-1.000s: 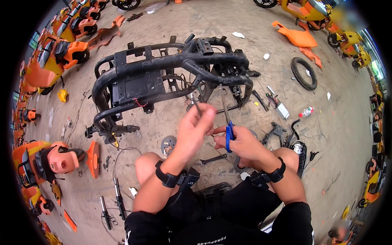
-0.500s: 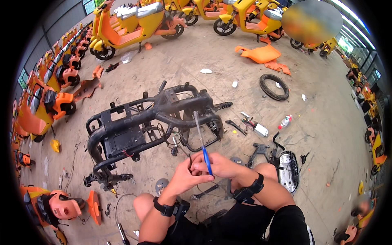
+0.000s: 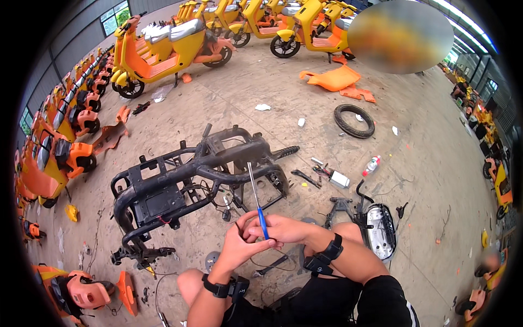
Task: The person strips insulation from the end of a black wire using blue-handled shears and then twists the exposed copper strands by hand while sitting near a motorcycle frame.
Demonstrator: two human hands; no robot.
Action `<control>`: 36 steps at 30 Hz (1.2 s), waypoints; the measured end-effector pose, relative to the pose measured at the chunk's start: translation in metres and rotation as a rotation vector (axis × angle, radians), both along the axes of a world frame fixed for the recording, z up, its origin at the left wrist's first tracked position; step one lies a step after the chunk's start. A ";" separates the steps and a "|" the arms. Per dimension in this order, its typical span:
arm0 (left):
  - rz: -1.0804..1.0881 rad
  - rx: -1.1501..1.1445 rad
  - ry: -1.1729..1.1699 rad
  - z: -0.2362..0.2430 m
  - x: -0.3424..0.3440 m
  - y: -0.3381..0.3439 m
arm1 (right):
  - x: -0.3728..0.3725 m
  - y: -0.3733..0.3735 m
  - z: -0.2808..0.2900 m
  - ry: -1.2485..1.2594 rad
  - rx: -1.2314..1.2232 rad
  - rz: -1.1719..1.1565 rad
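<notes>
Black frame (image 3: 199, 168) ahead, blue-handled tool (image 3: 263, 222) in the right hand (image 3: 284, 229)

The frame lies ahead of that hand and to its left; a black tyre (image 3: 357, 134) is well beyond it, to the right. The right hand is closed round the tool, whose metal shaft points forward from the fingers. The left hand (image 3: 238, 248) curls against the right fingertips; overlapping fingers hide whether it grips the thin dark cable (image 3: 237, 224) there.
</notes>
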State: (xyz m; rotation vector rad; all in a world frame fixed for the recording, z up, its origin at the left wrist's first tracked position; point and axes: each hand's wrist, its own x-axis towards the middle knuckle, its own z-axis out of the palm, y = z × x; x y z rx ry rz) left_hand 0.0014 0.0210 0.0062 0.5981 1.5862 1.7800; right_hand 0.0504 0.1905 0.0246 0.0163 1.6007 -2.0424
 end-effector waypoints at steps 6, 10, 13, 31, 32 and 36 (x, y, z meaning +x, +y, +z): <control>-0.010 0.035 -0.015 -0.001 -0.002 0.004 | 0.003 0.002 -0.012 0.011 -0.084 -0.007; -0.030 0.078 -0.165 0.007 -0.001 -0.001 | 0.000 0.003 -0.019 0.095 -0.210 0.080; 0.031 0.083 -0.075 0.006 -0.001 -0.002 | 0.005 0.003 -0.007 0.052 -0.284 0.066; 0.067 0.148 -0.238 0.005 -0.008 -0.018 | 0.013 0.001 -0.027 1.500 1.047 -0.433; 0.051 0.165 -0.233 0.005 -0.010 -0.019 | 0.013 0.002 -0.027 1.522 1.083 -0.401; 0.041 0.187 -0.208 0.006 -0.013 -0.025 | 0.016 -0.004 -0.030 1.499 1.109 -0.331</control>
